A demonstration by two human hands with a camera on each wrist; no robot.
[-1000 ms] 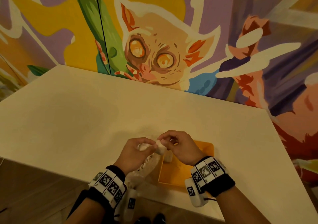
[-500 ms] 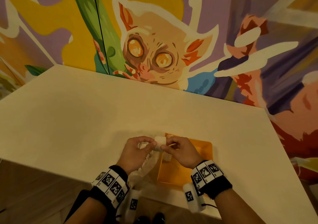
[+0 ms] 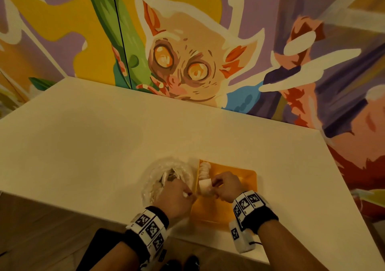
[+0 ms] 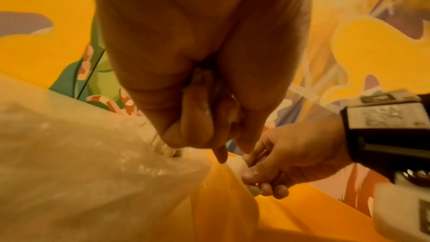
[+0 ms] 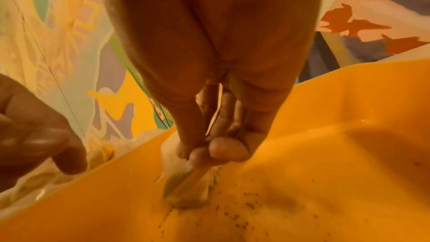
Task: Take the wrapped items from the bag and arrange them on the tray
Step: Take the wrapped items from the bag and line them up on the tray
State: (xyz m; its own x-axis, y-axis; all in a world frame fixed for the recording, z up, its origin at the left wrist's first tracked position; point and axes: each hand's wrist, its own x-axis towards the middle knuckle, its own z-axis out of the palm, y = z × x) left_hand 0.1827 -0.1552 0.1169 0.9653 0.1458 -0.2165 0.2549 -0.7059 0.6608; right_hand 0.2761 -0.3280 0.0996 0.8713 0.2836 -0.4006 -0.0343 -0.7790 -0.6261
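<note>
A clear plastic bag (image 3: 166,177) lies open on the table, left of an orange tray (image 3: 239,175). My left hand (image 3: 187,194) sits at the bag's near right edge with curled fingers that pinch the plastic (image 4: 163,150). My right hand (image 3: 216,184) pinches a white wrapped item (image 3: 204,184) low over the tray's left side. In the right wrist view that wrapped item (image 5: 186,187) touches the tray floor (image 5: 325,154). Another wrapped item (image 3: 205,169) lies just beyond it along the tray's left wall. More wrapped pieces show dimly inside the bag.
The white table (image 3: 104,146) runs far to the left and back to a painted mural wall (image 3: 187,62). Its front edge passes right under my wrists. Dark crumbs dot the tray floor (image 5: 244,207). The tray's right half (image 3: 245,187) holds nothing.
My right hand has carried the wrapped item from above the bag's mouth down into the tray's left side. My left hand has dropped toward me, so the bag's mouth now shows.
</note>
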